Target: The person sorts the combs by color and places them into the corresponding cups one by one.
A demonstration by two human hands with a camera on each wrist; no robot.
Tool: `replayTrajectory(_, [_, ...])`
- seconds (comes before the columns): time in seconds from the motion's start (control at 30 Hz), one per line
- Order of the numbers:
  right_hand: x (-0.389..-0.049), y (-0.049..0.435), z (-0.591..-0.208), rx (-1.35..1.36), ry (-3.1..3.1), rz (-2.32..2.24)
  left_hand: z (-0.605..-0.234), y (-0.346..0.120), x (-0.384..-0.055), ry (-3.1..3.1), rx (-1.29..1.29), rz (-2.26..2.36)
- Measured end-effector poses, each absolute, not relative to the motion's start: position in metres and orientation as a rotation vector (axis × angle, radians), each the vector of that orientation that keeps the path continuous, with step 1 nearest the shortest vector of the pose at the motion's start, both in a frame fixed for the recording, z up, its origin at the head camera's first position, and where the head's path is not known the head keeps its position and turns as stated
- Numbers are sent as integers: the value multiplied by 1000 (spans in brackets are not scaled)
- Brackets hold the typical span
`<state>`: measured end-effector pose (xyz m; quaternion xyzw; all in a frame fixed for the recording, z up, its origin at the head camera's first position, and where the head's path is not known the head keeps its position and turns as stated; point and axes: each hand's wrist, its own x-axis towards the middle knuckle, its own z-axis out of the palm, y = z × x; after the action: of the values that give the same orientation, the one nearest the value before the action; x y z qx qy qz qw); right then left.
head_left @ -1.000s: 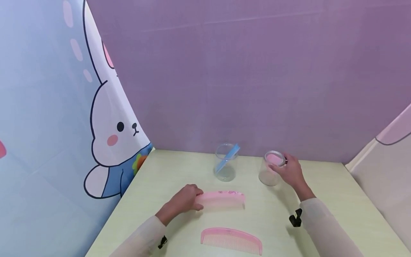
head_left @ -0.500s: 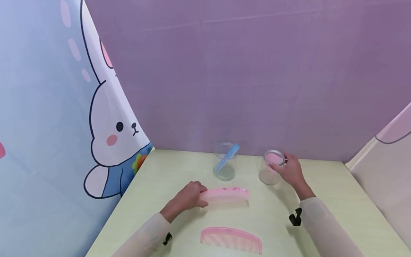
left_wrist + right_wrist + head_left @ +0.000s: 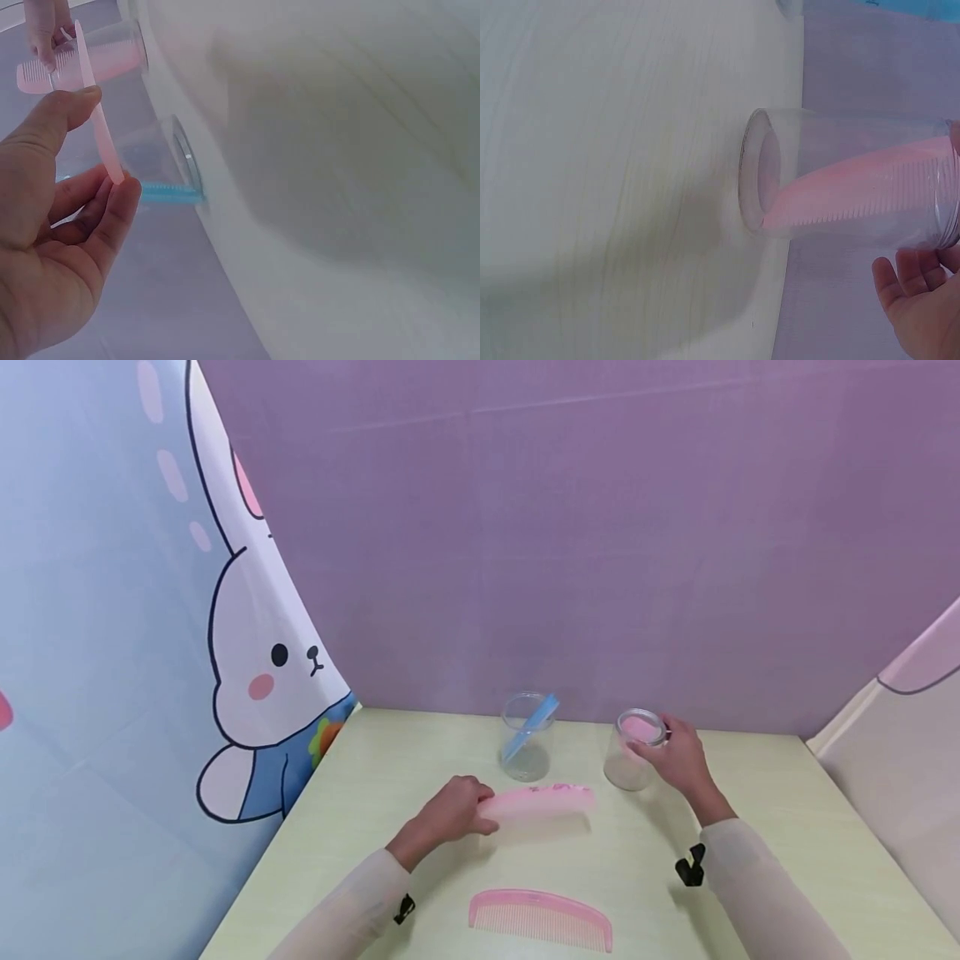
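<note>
My left hand [image 3: 454, 811] pinches one end of a pink comb [image 3: 540, 804] between thumb and fingers, holding it above the table. The left wrist view shows that comb [image 3: 97, 112] nearly edge-on. At the back right, my right hand [image 3: 677, 758] grips the rim of a clear plastic jar [image 3: 628, 772], thumb on one side and fingers on the other. A pink comb [image 3: 870, 184] leans inside this jar in the right wrist view. To its left stands a second clear jar [image 3: 527, 767] with a blue comb [image 3: 531, 727] slanting inside it.
Another pink comb [image 3: 540, 917] lies on the pale table [image 3: 787, 827] near the front, teeth toward me. A purple backdrop [image 3: 585, 543] rises behind the jars. A rabbit-print cloth [image 3: 285, 693] hangs at the left.
My left hand has moved right and slightly forward with the pink comb, closer to the jars. The right hand stays on its jar's rim.
</note>
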<state>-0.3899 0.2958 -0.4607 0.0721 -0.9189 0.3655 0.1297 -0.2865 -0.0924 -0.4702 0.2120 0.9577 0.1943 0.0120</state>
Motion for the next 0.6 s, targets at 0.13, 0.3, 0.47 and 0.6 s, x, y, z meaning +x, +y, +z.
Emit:
replayTrajectory(0.13, [-389, 296, -461, 206, -2674, 1066, -468, -87, -290, 2986, 634, 620])
replayTrajectory(0.3, [-389, 295, -461, 202, -2689, 1075, -465, -82, -293, 2992, 629, 642])
replayTrajectory(0.47, [-390, 296, -461, 204, -2685, 1065, -464, -77, -295, 3011, 638, 666])
replayTrajectory(0.6, [-391, 296, -461, 204, -2681, 1070, -463, -73, -298, 3026, 649, 678])
